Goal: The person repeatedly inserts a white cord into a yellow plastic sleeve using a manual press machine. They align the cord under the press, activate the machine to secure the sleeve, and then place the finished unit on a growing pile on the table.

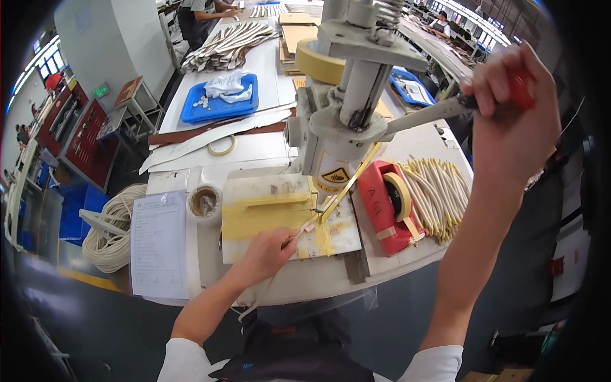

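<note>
A grey hand-lever press (359, 95) stands on the workbench in front of me. My right hand (515, 127) is raised at the right, its fingers wrapped round the red knob (523, 87) of the press lever (429, 119). Low at the press, my left hand (266, 254) pinches a thin white cord (299, 233). The cord's end lies under the press tip, over a white base board (344, 237) partly covered in yellow tape; a tail of cord hangs below the hand. A narrow yellow strip (352, 181) slants up from the tip. The exact contact there is too small to make out.
Right of the press are a red tape dispenser (382, 219) and a bundle of yellow-tipped white cords (439, 194). At left lie a paper sheet (158, 245), a tape roll (205, 202) and a cord coil (114, 245). Farther back sits a blue tray (191, 113); a person (198, 19) works beyond.
</note>
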### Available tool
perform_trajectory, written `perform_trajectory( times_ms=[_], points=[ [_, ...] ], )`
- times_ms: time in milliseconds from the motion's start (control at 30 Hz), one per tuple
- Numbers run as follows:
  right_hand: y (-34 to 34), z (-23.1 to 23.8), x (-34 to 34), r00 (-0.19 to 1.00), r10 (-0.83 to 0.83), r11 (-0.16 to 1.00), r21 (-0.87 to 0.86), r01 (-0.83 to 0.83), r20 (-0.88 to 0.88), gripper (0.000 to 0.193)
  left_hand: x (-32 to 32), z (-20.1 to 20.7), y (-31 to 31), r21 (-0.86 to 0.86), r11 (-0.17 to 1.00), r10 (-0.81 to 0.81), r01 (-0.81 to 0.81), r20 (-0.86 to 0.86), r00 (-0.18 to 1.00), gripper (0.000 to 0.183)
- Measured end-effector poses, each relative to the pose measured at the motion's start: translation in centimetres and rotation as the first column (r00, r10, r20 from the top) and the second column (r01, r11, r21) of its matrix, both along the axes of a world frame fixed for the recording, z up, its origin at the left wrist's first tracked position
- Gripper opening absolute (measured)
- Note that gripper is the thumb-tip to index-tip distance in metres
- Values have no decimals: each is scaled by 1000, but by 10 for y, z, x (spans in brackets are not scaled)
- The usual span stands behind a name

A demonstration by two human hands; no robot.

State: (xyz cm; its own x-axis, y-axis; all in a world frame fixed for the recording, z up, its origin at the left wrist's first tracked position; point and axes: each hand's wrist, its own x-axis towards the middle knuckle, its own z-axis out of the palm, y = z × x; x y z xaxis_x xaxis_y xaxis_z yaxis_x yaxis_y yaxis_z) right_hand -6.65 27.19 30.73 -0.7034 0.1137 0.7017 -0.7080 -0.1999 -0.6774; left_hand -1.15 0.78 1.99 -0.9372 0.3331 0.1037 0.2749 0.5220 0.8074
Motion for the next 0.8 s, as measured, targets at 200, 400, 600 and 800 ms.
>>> perform_trajectory(
  times_ms=[200, 400, 600, 800],
  points=[
    [0, -66, 71, 986, 79, 997, -4, -80, -144, 31, 1, -2, 0, 36, 999, -24, 25, -23, 999, 24],
    [9, -173, 111, 956, -146, 978, 107, 178, -255, 41, 3, -5, 2, 41, 999, -24, 26, -35, 999, 24],
    [21, -74, 65, 979, 99, 995, 31, -95, -176, 38, 2, 8, 5, -11, 1000, -4, 5, 67, 998, 29],
    [3, -6, -15, 1000, 14, 1000, 14, -14, -8, 46, 7, -13, -5, 183, 966, 177, -181, 42, 983, 33]
  ],
)
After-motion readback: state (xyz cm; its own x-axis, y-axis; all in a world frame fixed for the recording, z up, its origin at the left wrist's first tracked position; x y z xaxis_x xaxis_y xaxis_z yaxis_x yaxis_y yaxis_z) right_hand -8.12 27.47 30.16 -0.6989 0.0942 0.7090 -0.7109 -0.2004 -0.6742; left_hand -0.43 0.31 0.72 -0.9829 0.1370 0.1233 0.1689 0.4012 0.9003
